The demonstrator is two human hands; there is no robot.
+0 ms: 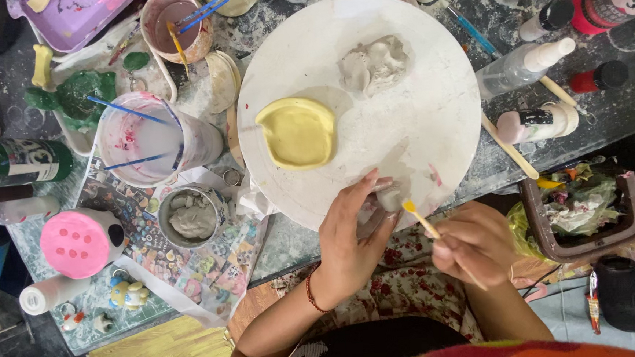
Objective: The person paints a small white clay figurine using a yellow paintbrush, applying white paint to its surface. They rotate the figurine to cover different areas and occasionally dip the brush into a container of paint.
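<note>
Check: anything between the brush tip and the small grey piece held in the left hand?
Nothing visible. The yellow tip of the brush in the right hand sits right beside the small grey piece pinched by the left hand.

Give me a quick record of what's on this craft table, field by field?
Left hand: pinches a small grey clay piece at the edge of the round white board
Right hand: holds a yellow-tipped brush against that piece
On the board: yellow mould, pale clay lump
Left of board: paint cups with brushes, tin of grey clay
</note>
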